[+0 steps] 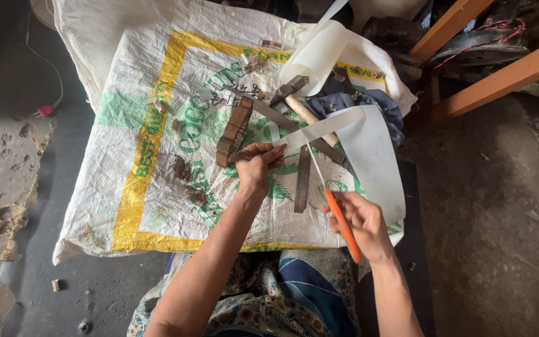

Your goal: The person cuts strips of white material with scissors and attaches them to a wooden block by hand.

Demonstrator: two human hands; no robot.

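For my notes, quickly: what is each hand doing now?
Left hand: closed, pinching the white flexible strip.
Right hand: closed around the orange-handled thin blade.

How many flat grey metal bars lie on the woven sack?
2. One flat grey metal bar lies near the orange-handled knife in the right hand; another lies diagonally under the wooden-handled hammer. Others may be hidden under the white sheet.

Single head cam, looking steeply down, close over both hands; woven sack [157, 156] just beyond fingertips.
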